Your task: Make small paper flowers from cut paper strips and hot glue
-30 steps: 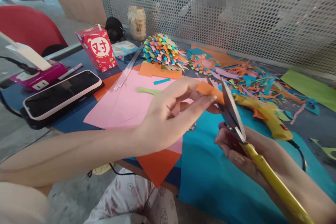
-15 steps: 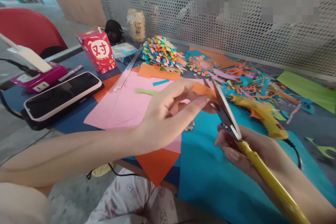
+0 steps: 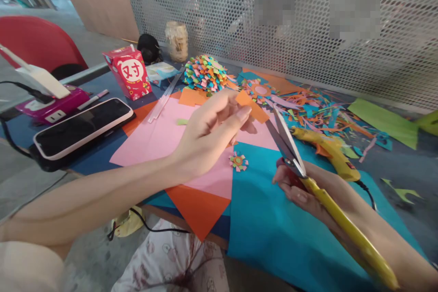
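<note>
My left hand (image 3: 208, 134) pinches a small orange paper piece (image 3: 251, 106) between thumb and fingers, held above the pink sheet (image 3: 160, 139). My right hand (image 3: 318, 194) grips yellow-handled scissors (image 3: 308, 180). Their blades point up and left with the tips just right of the orange piece, not touching it. A tiny multicoloured paper flower (image 3: 238, 161) lies on the table between my hands, at the edge of the teal sheet (image 3: 270, 228).
A yellow glue gun (image 3: 328, 153) lies right of the scissors amid paper scraps (image 3: 315, 109). A phone (image 3: 80, 130), a red drink carton (image 3: 130, 73), a colourful paper ball (image 3: 205, 73), a jar (image 3: 177, 41) and a perforated screen (image 3: 308, 32) lie beyond. An orange sheet (image 3: 196, 210) overhangs the near edge.
My left hand drew the orange piece up and left, away from the scissor blades. The scissors dropped slightly and their blades parted from the paper. The small paper flower came into view.
</note>
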Demonstrator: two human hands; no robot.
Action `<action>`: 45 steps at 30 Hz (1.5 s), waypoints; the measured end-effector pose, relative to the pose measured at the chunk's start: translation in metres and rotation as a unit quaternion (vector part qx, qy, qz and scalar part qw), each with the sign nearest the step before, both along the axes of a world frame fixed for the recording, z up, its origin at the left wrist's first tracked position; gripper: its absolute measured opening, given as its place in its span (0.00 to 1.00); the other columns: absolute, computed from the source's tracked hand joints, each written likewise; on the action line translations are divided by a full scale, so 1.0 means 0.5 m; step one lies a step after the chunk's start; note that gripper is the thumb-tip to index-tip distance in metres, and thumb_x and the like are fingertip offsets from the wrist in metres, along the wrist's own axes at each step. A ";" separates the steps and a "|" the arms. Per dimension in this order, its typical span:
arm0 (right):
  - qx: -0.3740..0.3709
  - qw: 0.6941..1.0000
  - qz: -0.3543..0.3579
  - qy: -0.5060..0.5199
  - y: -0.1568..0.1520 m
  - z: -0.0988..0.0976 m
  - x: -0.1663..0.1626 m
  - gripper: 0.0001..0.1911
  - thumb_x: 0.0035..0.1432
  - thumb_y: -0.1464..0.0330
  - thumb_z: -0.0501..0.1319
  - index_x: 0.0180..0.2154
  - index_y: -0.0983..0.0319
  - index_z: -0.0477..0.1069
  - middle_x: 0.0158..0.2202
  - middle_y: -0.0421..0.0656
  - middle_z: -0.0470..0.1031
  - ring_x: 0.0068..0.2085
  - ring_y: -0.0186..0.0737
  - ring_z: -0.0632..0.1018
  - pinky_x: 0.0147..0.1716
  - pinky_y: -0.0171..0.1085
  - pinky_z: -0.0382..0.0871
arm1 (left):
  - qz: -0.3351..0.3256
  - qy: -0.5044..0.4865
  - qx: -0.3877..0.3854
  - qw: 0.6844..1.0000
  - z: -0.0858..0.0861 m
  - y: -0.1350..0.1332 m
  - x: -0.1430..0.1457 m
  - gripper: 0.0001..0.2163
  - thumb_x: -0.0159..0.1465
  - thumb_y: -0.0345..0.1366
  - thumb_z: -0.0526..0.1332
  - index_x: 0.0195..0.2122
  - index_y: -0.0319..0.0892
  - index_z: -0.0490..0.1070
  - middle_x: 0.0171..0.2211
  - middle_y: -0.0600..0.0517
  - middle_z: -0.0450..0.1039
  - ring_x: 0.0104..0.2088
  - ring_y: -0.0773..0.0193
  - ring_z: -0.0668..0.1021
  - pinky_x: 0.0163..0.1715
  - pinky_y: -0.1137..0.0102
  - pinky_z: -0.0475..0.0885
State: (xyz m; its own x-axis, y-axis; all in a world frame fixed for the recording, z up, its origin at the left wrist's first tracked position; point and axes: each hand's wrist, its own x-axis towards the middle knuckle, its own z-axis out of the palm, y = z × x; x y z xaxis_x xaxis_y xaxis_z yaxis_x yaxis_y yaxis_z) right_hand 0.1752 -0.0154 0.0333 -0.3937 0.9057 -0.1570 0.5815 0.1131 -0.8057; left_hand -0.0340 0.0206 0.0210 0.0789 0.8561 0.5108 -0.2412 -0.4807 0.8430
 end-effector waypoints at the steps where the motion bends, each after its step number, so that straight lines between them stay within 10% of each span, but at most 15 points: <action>1: -0.003 1.000 0.006 0.008 0.000 -0.001 0.002 0.16 0.53 0.51 0.59 0.30 0.57 0.66 0.27 0.38 0.68 0.28 0.37 0.68 0.24 0.33 0.65 | -0.008 0.020 0.003 1.000 0.003 0.002 -0.004 0.05 0.63 0.34 0.59 0.30 0.41 0.65 0.26 0.55 0.71 0.27 0.70 0.75 0.21 0.76 0.68; 15: -0.027 0.999 0.018 -0.004 0.002 0.012 -0.002 0.18 0.53 0.52 0.59 0.30 0.60 0.64 0.26 0.36 0.62 0.27 0.34 0.64 0.24 0.33 0.60 | 0.053 0.201 0.015 0.978 0.034 -0.006 -0.019 0.04 0.60 0.32 0.62 0.29 0.38 0.74 0.29 0.50 0.78 0.27 0.70 0.76 0.18 0.79 0.66; 45: -0.025 0.999 0.031 0.025 0.001 0.007 0.007 0.15 0.55 0.55 0.60 0.30 0.60 0.66 0.26 0.36 0.65 0.27 0.34 0.66 0.24 0.32 0.63 | 0.042 0.175 0.019 0.983 0.029 -0.003 -0.023 0.05 0.59 0.34 0.64 0.28 0.40 0.76 0.28 0.51 0.77 0.23 0.70 0.76 0.12 0.80 0.63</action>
State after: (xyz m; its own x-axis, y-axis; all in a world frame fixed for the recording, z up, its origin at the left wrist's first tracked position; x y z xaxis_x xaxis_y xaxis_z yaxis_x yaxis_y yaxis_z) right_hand 0.1787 -0.0149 0.0367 -0.4578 0.8706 -0.1805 0.5331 0.1063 -0.8394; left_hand -0.0453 0.0192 0.0356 0.1862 0.8477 0.4967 0.1026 -0.5195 0.8483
